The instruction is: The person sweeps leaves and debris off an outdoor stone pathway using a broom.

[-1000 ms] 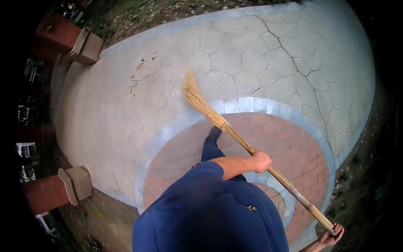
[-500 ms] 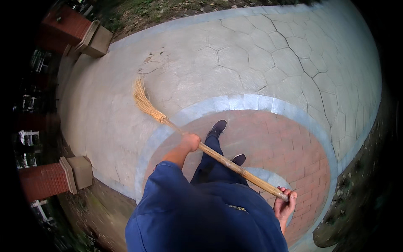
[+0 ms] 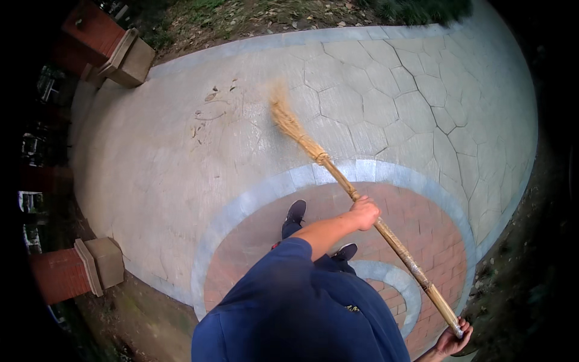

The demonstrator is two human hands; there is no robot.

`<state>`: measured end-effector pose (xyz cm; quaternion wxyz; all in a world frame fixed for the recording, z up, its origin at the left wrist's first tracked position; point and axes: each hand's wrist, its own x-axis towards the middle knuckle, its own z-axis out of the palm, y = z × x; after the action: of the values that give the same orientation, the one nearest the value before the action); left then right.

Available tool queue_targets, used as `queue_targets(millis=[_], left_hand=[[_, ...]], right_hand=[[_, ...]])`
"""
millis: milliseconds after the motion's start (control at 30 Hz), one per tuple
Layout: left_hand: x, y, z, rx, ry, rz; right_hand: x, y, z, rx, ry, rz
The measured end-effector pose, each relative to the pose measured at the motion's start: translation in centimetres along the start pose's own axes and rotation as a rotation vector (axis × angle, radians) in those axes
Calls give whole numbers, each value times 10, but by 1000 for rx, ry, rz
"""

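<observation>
Two hands gripping straw broom (image 3: 362,208). Left hand (image 3: 364,213), fingers clenched around bamboo handle mid-length. Right hand (image 3: 453,339), fingers wrapping handle's top end at 5 o'clock. Broom slanting toward 11 o'clock, blurred bristle head lying over grey stone paving (image 3: 386,102). Dry leaves (image 3: 208,107) sitting at 9 o'clock of bristles. Dark shoes (image 3: 295,212) standing on red brick circle (image 3: 422,229). Brick pillars (image 3: 90,36) standing at left edge.
</observation>
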<state>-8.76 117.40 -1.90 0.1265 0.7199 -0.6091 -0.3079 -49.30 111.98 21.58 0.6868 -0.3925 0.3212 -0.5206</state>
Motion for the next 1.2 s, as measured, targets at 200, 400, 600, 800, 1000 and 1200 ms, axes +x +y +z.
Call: queue_targets(millis=[200,400,600,800,1000,1200], left_hand=[[-53,-112,-5,31,78,-98],[-188,-220,-22,91,-88,-316],[-228,-206,-9,168,-14,-389],[-171,-99,23,92,-61,-240],[-128,2,42,-98,84,-3],[-188,-64,95,9,-173,-238]], right_hand=[[-20,56,140,-239,-165,8],[-45,152,195,-136,-150,230],[-45,173,150,24,-77,332],[-9,82,65,-55,-71,229],[18,-33,19,-123,20,42],[-23,69,53,-139,-79,155]])
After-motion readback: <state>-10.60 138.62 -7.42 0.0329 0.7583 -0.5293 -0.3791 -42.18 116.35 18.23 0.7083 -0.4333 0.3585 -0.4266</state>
